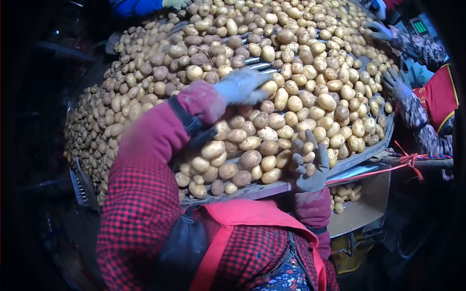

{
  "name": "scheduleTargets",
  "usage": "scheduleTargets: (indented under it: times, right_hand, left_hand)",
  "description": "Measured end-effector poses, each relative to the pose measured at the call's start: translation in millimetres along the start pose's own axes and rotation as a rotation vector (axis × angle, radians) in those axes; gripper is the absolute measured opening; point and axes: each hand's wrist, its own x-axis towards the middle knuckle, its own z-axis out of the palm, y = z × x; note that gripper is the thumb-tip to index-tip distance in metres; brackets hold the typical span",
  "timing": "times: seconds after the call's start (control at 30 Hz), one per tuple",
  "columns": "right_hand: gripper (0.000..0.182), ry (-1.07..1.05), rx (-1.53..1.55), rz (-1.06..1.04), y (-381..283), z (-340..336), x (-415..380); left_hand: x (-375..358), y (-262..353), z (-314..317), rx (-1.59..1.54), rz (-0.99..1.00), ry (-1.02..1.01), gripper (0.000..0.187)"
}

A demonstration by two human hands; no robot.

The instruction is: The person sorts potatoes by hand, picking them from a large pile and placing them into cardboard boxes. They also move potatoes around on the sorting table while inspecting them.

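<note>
Head view: round, yellow-brown potatoes (326, 102) cover a broad desk (267, 190) with a worn, straight edge. Motion blurs the left hand (242, 86), in a pale grey glove, over the heap beside a yellow potato (269, 88); whether its fingers grasp anything, I cannot tell. At the near edge, the right hand (310, 165), in a dark grey glove, is palm-up, fingers curled loosely around small potatoes (309, 157). Below sits a brown cardboard box (374, 196) containing more potatoes.
</note>
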Motion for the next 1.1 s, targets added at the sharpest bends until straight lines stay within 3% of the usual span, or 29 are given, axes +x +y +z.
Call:
scheduleTargets:
  times: [0.03,0.07,0.13,0.17,0.23,0.33,0.43,0.57,0.7,0.83,0.97,1.03,1.1]
  right_hand:
    - [0.060,-0.004,0.007,0.007,1.1,-0.2,0.1]
    - [0.060,-0.015,0.046,0.025,0.8,-2.0,1.3]
    - [0.061,-0.107,0.149,0.053,0.3,-8.8,4.5]
    - [0.061,-0.102,0.154,0.054,1.2,-10.1,3.4]
    - [0.060,-0.024,0.013,-0.012,2.9,-6.5,1.5]
    - [0.059,-0.057,0.054,0.026,1.1,-8.3,3.2]
    - [0.059,-0.057,0.095,0.042,0.4,-8.5,4.5]
    - [0.059,-0.096,0.130,0.065,0.3,-10.1,4.9]
    - [0.060,-0.064,-0.028,-0.040,4.6,-12.2,2.6]
    - [0.061,-0.100,0.080,0.031,1.9,-4.3,3.9]
    - [0.061,-0.028,-0.088,-0.029,5.1,-8.0,4.8]
    - [0.062,0.023,-0.071,-0.022,5.6,-6.4,5.6]
    - [0.063,-0.071,0.058,0.047,2.6,-14.9,8.1]
  left_hand:
    - [-18.9,6.2,-1.9,-0.211,0.078,0.026,0.056]
    - [-34.2,6.1,0.4,-0.204,0.075,0.021,0.056]
    - [-59.8,-1.6,5.2,-0.118,0.135,0.270,0.067]
    - [-71.0,-8.5,2.6,-0.119,0.135,0.262,0.067]
    - [-94.8,-20.5,-10.0,0.006,-0.130,0.367,0.070]
    - [-103.0,-48.4,-17.0,0.140,-0.409,0.211,0.080]
    - [-77.9,-44.6,-30.0,0.188,-0.434,0.031,0.084]
    - [-50.4,-67.9,-23.0,0.215,-0.261,-0.014,0.092]
    - [-36.2,-62.9,-12.6,0.153,-0.248,-0.049,0.092]
    - [-2.1,-18.7,-4.1,0.029,-0.551,0.014,0.079]
    - [60.5,0.7,16.9,-0.124,-0.389,0.195,0.070]
    - [89.1,22.8,6.0,-0.195,-0.300,0.150,0.072]
    - [109.5,29.6,8.1,-0.142,-0.274,0.190,0.074]
